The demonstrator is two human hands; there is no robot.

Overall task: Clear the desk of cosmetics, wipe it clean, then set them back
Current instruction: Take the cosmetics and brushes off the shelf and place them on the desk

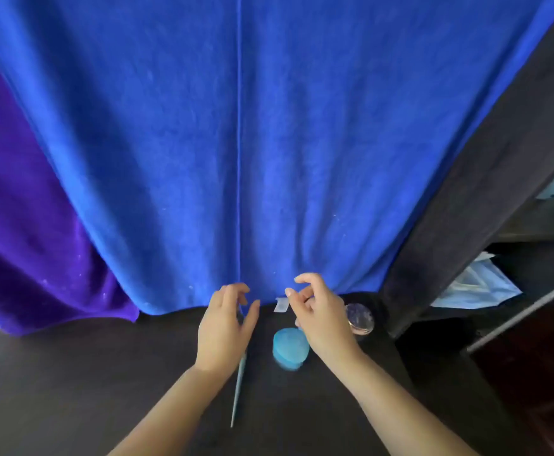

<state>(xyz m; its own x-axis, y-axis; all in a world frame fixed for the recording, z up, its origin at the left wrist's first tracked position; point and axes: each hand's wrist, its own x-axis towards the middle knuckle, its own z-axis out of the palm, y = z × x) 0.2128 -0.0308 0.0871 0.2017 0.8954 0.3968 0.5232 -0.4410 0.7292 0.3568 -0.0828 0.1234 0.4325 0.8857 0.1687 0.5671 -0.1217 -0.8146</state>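
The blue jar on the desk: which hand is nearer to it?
Right. The right hand hovers just above and beside the blue jar, overlapping its edge; the left hand sits further left, over the thin stick.

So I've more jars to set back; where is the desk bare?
Bare: the dark desk left of the left hand. Crowded: the thin stick, blue jar and clear jar around the right hand.

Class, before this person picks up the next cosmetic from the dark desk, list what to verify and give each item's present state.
1. Left hand free: ok, fingers curled, grip on nothing.
2. Right hand free: ok, nothing visibly held.
3. Blue jar reachable: ok, between the hands.
4. Clear jar in view: not ok, partly hidden by the right hand.
5. Slim blue stick lying flat on desk: ok.
6. Wiping done: cannot tell.
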